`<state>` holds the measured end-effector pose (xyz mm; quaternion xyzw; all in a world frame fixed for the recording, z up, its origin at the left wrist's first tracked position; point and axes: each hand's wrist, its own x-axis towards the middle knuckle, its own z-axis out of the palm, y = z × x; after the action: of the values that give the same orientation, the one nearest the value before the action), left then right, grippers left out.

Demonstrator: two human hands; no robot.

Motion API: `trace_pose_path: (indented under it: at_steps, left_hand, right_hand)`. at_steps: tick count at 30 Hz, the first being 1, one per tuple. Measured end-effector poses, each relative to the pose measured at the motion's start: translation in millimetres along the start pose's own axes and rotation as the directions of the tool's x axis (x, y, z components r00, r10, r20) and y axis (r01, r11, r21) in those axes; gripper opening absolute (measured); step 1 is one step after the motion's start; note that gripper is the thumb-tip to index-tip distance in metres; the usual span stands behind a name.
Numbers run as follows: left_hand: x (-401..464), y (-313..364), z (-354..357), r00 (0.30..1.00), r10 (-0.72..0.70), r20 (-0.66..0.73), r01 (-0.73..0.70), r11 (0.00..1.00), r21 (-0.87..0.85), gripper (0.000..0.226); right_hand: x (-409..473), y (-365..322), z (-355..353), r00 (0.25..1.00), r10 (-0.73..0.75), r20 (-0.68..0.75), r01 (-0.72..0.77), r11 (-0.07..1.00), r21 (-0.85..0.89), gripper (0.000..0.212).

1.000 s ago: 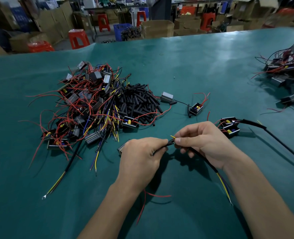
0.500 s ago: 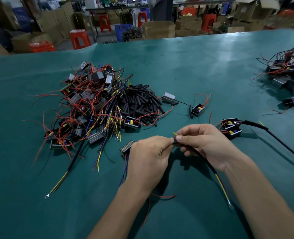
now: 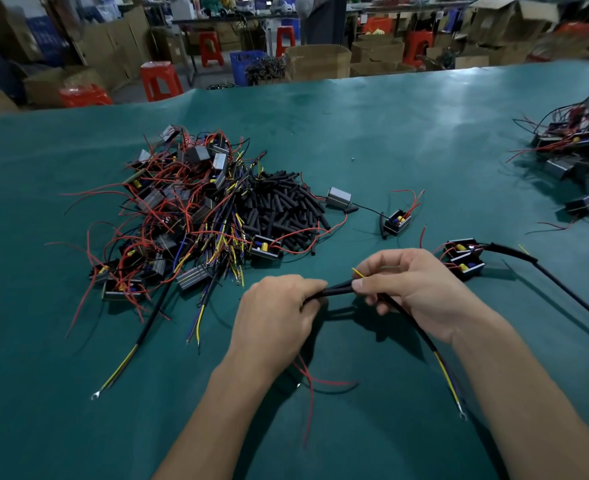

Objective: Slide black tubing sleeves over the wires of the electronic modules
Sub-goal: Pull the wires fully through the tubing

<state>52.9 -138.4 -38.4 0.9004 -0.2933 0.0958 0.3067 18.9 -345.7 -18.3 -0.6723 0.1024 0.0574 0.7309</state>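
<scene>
Pinching a black sleeve (image 3: 336, 292), both hands' fingers (image 3: 362, 284) work above teal table (image 3: 390, 133), cardboard boxes (image 3: 317, 62) behind.

The pile of tubing sleeves (image 3: 279, 209) lies on the table (image 3: 407, 133); the heap of wired modules (image 3: 179, 216) lies touching its left side; a single module (image 3: 338, 197) lies just to its right; both hands (image 3: 275, 317) (image 3: 414, 289) are in front of the pile, nearer the person; a second heap (image 3: 580, 161) lies far to its right.
</scene>
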Motion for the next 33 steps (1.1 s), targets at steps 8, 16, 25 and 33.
trace_pose_path:
  at_steps: [8,16,25,33]
  left_hand:
    - [0.2,-1.0,3.3,0.999,0.013,-0.051,-0.016,0.998,-0.058,0.027]
    - [-0.5,2.0,7.1,0.993,0.11,-0.039,-0.11,0.994,0.007,0.025]
    - [0.7,2.4,4.8,0.996,0.079,-0.031,-0.079,0.997,-0.005,0.028]
    - [0.7,4.6,5.1,0.996,0.053,-0.078,-0.06,0.994,-0.092,0.018]
  right_hand:
    - [-4.4,-3.4,-16.0,0.996,0.052,0.068,-0.049,0.997,-0.053,0.031]
    - [-3.7,-1.7,4.1,0.996,0.001,0.094,0.015,0.986,-0.167,0.004]
    - [-2.9,-5.2,-3.8,1.0,0.012,0.01,-0.011,0.989,-0.149,0.013]
    - [-7.8,-8.5,-16.9,1.0,0.009,0.013,-0.008,0.997,-0.071,0.017]
